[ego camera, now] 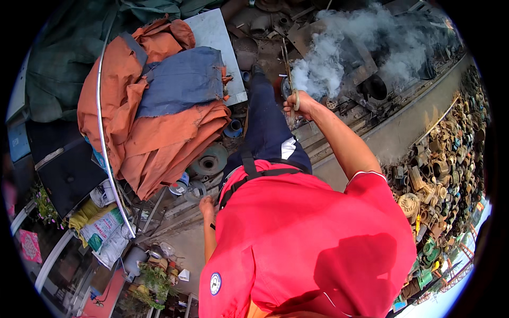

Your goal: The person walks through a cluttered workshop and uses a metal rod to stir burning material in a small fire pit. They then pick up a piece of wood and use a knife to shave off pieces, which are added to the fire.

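Note:
My right hand (300, 105) is closed around the looped handle ends of a pair of long metal tongs (290, 73), whose shafts reach away toward scrap metal. White smoke (324, 67) billows beside and beyond them, hiding part of the ground. Down by my left hip is my left hand (206, 206), its fingers curled; whether it holds anything cannot be told. A folded orange and blue tarpaulin (171, 131) lies to the left of my leg, partly over a pale flat board (222, 35).
A concrete ledge (381, 131) runs along the right, with a large heap of metal fittings (433, 171) beyond. A round metal flange (208, 159), a blue pipe piece (234, 128) and long rails lie near my legs. Woven sacks (104, 230) and potted plants (151, 284) are lower left.

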Motion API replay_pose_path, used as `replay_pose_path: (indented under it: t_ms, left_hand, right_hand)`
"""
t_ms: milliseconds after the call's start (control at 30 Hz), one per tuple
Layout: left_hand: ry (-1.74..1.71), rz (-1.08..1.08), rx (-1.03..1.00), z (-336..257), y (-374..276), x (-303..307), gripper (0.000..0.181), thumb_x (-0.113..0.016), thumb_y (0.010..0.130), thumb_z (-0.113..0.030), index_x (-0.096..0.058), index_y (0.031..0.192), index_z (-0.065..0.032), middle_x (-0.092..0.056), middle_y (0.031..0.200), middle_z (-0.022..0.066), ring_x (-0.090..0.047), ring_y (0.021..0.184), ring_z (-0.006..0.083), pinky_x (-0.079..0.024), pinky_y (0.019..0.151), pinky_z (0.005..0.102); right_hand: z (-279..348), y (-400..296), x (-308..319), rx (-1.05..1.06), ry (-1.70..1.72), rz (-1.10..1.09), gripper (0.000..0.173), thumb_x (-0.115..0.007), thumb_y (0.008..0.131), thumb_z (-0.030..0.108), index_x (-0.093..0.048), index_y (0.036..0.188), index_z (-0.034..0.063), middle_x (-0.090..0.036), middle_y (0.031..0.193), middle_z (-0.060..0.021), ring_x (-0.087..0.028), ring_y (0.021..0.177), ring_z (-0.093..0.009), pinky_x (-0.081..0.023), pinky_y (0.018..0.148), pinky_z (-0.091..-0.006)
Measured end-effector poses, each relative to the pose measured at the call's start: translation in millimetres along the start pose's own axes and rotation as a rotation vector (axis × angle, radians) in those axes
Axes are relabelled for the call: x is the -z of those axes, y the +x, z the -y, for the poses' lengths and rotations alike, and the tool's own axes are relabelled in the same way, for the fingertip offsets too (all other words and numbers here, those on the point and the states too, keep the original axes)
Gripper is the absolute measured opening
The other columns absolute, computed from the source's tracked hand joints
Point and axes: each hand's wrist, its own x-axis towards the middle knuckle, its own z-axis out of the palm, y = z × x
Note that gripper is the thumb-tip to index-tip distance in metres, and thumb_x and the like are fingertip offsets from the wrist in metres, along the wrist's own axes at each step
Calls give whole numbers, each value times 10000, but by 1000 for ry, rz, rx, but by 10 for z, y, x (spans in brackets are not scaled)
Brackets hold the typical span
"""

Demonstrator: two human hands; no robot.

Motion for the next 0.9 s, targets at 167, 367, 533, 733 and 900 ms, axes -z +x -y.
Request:
replay_pose_path:
  t_ms: [167, 367, 533, 733, 900]
  left_hand:
    - [-43, -308, -52, -1128, 142, -229, 345, -513, 863, -186, -470, 1162, -20, -553, 934, 52, -535, 750, 139, -423, 588, 267]
    - [46, -288, -61, -2460, 453, -734, 605, -503, 866, -222, -228, 1379, -60, -345, 1331, 104, -402, 1143, 225, -362, 886, 383]
    - [106, -277, 106, -3021, 679, -1209, 657, -513, 863, -272, -177, 1401, -97, -248, 1401, 105, -336, 1215, 246, -333, 917, 428]
    - [174, -295, 278, -3071, 807, -1379, 696, -536, 835, -303, -174, 1405, -133, -260, 1394, 82, -327, 1214, 238, -326, 904, 450]
    - [213, -268, 347, -2907, 842, -1458, 697, -528, 831, -281, -165, 1407, -133, -274, 1385, 87, -344, 1199, 247, -333, 902, 476]
  right_hand:
    - [821, 1050, 511, -27, -2, -118, 96, -542, 748, 103, -504, 666, 70, -521, 620, -25, -526, 505, -146, -474, 477, -300]
    - [1934, 2387, 1044, -106, -68, -447, 75, -583, 688, 105, -532, 658, 59, -511, 611, -54, -509, 487, -171, -496, 490, -325]
    - [2567, 3337, 1642, -167, -160, -555, 204, -572, 745, 234, -579, 808, 40, -556, 799, -108, -531, 638, -234, -494, 591, -448]
    - [2738, 4248, 2220, -223, -141, -679, 241, -555, 732, 261, -575, 853, 54, -527, 804, -106, -481, 626, -223, -443, 595, -471]
    - [2788, 4771, 2527, -235, -158, -669, 198, -569, 741, 247, -558, 795, 56, -540, 770, -108, -528, 611, -261, -466, 551, -484]
